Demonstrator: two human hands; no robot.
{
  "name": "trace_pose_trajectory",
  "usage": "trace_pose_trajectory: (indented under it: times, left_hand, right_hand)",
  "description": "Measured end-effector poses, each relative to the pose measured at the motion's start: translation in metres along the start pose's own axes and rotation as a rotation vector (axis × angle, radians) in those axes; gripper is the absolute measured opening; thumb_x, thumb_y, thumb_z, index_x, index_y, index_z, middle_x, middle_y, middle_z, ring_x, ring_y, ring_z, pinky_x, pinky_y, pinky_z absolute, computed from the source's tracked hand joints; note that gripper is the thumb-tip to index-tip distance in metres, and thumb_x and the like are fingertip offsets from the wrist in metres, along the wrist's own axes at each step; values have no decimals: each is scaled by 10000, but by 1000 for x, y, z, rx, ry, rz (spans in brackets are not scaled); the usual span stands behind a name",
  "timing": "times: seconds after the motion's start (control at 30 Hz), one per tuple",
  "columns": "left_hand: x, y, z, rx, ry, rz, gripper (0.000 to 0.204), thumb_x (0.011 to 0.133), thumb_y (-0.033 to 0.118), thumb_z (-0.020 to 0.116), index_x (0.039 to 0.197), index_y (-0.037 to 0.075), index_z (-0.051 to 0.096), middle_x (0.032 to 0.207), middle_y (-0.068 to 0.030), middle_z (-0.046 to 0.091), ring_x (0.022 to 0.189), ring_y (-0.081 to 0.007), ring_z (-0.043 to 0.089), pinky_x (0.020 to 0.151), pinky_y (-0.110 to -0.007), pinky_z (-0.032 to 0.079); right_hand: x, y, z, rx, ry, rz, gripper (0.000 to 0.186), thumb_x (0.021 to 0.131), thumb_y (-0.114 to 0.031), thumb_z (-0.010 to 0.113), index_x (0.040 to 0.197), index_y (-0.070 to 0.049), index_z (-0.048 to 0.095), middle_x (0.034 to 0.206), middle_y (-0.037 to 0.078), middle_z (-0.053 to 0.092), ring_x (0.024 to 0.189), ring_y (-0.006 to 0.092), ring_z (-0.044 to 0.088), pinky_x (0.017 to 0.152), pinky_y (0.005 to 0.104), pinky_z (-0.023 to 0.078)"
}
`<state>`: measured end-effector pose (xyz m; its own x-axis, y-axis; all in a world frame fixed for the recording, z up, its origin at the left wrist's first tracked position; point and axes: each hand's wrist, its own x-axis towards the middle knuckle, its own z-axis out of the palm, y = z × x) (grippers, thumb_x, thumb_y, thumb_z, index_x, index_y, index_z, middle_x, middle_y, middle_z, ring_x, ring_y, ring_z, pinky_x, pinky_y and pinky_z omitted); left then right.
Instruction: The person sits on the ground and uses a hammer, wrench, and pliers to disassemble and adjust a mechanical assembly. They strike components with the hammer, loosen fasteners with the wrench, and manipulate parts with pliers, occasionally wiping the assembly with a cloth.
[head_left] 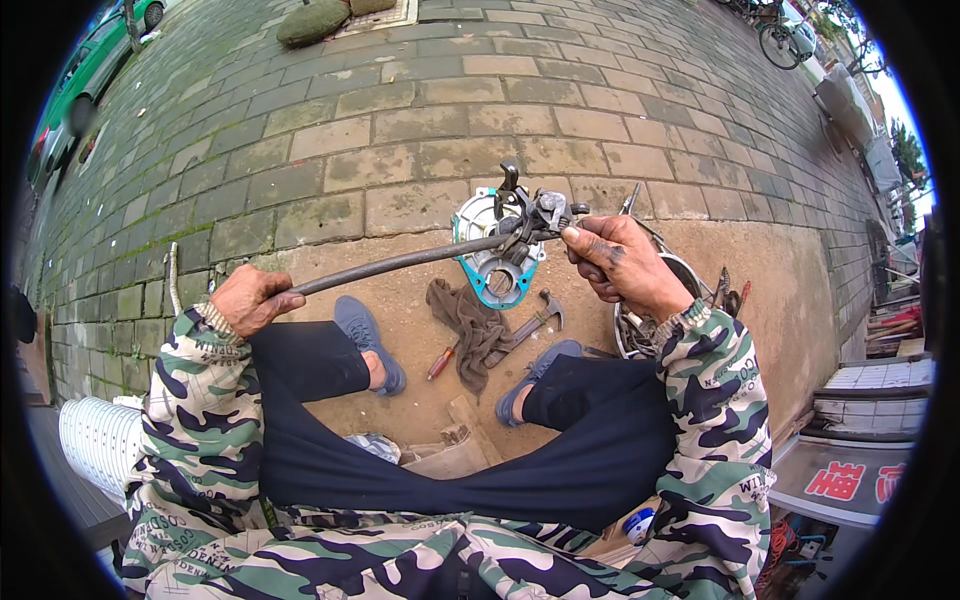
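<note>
Your camouflage jacket [400, 560] is closest, filling the bottom of the frame, with your dark trousers [440, 490] above it. Across the centre runs a dark rod [400, 263]; your left hand [252, 300], at centre left, is clenched around its left end. Right of centre, your right hand [628, 265] grasps the clustered metal fitting [548, 210] at the rod's other end. Just beyond that hand sits a basin [690, 275] holding metal parts. Behind the fitting lies a white-and-teal metal casing [475, 222]; you can't tell here whether they touch. Below it are a crumpled rag [468, 322], a hammer [548, 311] and a red-handled screwdriver [441, 363]. Judging from this, your work seems midway: rod and fitting appear joined, while the open casing and loose parts suggest assembly is left.
</note>
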<state>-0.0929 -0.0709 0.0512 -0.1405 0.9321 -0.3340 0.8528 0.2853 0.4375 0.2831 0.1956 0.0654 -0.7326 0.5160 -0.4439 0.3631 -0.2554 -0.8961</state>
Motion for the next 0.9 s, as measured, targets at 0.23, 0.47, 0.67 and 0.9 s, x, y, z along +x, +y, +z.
trace_pose_trajectory:
  times: [0.23, 0.47, 0.67, 0.9]
  left_hand:
    - [-11, 1, -18, -187, -74, -143, 418, 946, 321, 635, 705, -13, 557, 521, -50, 423, 488, -158, 392, 481, -359, 331]
    - [-39, -11, -18, -284, -177, -166, 393, 956, 327, 632, 761, -9, 578, 569, -24, 429, 545, -124, 384, 508, -340, 328]
    - [-47, -7, -5, -266, -139, -147, 404, 942, 346, 635, 761, -14, 597, 564, -61, 456, 530, -166, 413, 525, -369, 355]
    - [-53, -9, 28, -302, -37, -228, 398, 926, 344, 626, 770, -22, 644, 525, -97, 487, 484, -213, 465, 511, -379, 385]
  right_hand:
    - [0, 7, -11, 15, 1, 10, 320, 1000, -307, 579, 792, -70, 528, 575, -67, 394, 429, 22, 295, 378, 215, 213]
    - [2, 1, -4, -23, 22, -7, 314, 994, -305, 587, 787, -75, 530, 581, -69, 406, 436, 20, 309, 384, 212, 223]
    - [1, -2, 1, -81, 53, -7, 315, 970, -314, 628, 798, -60, 556, 585, -65, 427, 456, 20, 333, 404, 213, 246]
    - [2, 0, -3, -173, 113, -21, 300, 923, -266, 705, 764, -68, 545, 581, -66, 411, 460, 19, 330, 407, 219, 231]
